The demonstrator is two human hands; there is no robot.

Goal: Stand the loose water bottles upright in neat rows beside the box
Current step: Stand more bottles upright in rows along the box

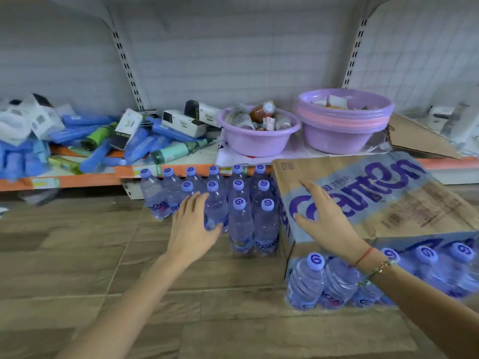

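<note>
Several clear water bottles with purple caps stand upright in rows (pixel 264 224) on the wooden floor, just left of the cardboard box (pixel 404 208). My left hand (pixel 191 224) holds one upright bottle (pixel 215 206) at the left front of the rows, fingers and thumb around its body. My right hand (pixel 324 213) hovers with fingers spread over the box's printed top flap, holding nothing. More bottles (pixel 334 278) show in the box's open front at the lower right, partly behind my right forearm.
A low shelf with an orange edge (pixel 85 177) runs behind the bottles. On it lie blue packets and small boxes (pixel 108 141), a purple basin of bottles (pixel 259 133), stacked purple and pink basins (pixel 342 125) and a flat cardboard piece (pixel 417 138).
</note>
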